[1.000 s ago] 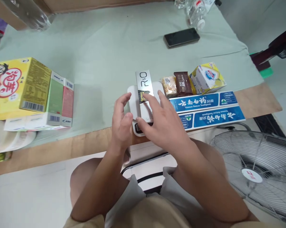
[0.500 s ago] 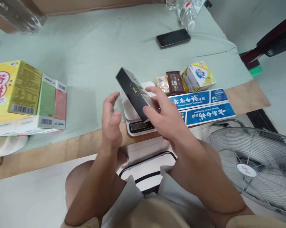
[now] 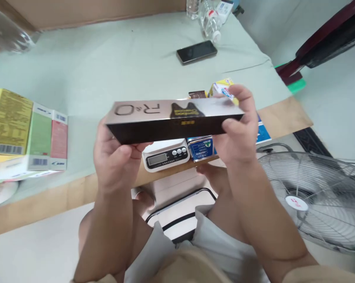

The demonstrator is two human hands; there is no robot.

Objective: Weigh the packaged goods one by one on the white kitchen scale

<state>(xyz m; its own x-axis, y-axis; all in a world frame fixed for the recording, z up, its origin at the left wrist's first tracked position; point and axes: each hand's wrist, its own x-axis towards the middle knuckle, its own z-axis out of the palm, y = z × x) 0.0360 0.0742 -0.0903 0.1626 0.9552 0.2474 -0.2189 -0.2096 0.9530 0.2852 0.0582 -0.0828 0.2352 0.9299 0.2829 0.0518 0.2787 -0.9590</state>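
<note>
A long silver and black toothpaste box [image 3: 171,120] marked R&O lies level in the air above the table edge. My left hand [image 3: 114,157] grips its left end and my right hand [image 3: 239,125] grips its right end. Just below the box sits a small white kitchen scale [image 3: 165,156] with a display and buttons, its platform bare. Blue toothpaste boxes [image 3: 202,147] lie to the right of the scale, partly hidden behind my right hand.
Yellow, green and red product boxes [image 3: 27,131] lie at the left on the pale green cloth. A black phone [image 3: 196,52] and a plastic bottle [image 3: 209,19] sit at the back. A snack bar [image 3: 197,94] and a small soap box [image 3: 223,87] peek over the held box. A floor fan [image 3: 313,200] stands at the right.
My right hand lifted the R&O box off the scale and turned it sideways. My left hand has taken its other end. The view has tilted left.
</note>
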